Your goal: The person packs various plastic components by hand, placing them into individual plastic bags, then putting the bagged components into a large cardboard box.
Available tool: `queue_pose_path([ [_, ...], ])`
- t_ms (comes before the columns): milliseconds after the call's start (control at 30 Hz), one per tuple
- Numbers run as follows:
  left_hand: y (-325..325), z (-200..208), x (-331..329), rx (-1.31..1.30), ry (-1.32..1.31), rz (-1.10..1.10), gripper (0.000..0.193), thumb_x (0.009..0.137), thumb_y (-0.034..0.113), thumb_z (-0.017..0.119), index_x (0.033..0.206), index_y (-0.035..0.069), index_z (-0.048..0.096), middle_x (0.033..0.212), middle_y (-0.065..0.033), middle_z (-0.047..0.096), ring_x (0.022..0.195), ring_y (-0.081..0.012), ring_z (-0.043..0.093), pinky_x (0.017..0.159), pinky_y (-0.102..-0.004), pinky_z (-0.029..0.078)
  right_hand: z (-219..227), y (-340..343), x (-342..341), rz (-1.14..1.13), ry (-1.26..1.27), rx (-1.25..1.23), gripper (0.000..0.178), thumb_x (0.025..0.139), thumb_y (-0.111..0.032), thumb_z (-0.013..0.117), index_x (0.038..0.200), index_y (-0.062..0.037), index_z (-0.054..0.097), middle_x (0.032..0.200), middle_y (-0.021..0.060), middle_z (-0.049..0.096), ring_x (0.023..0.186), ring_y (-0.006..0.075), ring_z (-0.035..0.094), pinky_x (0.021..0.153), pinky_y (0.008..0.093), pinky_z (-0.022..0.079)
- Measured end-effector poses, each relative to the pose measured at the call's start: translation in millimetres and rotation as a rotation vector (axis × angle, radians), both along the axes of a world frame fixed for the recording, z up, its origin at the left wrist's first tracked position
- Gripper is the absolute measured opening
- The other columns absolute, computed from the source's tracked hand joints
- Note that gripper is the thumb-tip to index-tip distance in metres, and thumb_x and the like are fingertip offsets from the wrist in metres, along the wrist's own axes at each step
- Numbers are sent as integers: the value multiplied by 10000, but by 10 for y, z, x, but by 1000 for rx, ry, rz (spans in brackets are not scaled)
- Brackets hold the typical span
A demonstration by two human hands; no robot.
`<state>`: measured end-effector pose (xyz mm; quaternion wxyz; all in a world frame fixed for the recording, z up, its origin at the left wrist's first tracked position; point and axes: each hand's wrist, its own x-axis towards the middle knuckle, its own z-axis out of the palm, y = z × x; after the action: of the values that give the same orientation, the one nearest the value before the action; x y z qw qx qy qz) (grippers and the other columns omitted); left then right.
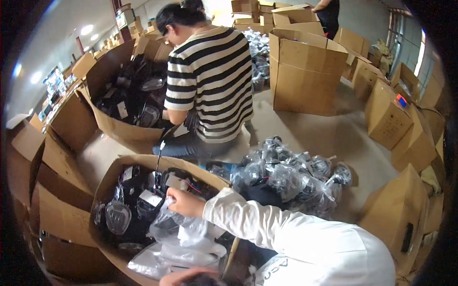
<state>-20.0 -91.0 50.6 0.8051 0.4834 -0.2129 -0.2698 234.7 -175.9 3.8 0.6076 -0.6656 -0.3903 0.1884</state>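
Observation:
My right hand, at the end of a white sleeve, is closed with a pinch on the top of a clear plastic bag. Below it lies a stack of clear and whitish plastic bags on an open cardboard box. That box holds black items in clear wrapping, some with white tags and thin cables. At the lower edge my left hand shows only in part, close to the bag stack; its fingers are blurred and cut off.
A pile of bagged dark items lies on the floor to the right. Ahead, a person in a striped shirt sits by another box of black items. Cardboard boxes stand behind and along both sides. Another person stands far back.

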Motion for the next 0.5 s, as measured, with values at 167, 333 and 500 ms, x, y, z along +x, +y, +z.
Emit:
queue_pose_path([
  [167,-203,-175,-4,73,265,272,1319,704,875,616,1484,-154,347,1412,-304,520,1285,-370,561,1113,-477,413,264,107,-91,349,506,-8,297,852,-166,695,1061,-10,553,940,128,687,666,172,606,584,340,487],
  [333,-234,-124,134,-104,353,948,1053,892,792,511,1550,-17,364,1518,-179,475,1325,-292,530,1129,-427,420,919,-97,-86,782,1067,318,329,883,-76,692,1163,-65,519,821,-2,606,515,52,444,433,212,317],
  [500,9,-196,537,-363,292,1174,814,955,673,481,1539,109,423,1487,-130,535,1331,-332,534,1121,-499,435,880,-294,396,1079,888,297,285,845,-17,722,1087,-58,577,1072,101,679,683,101,582,556,221,416],
])
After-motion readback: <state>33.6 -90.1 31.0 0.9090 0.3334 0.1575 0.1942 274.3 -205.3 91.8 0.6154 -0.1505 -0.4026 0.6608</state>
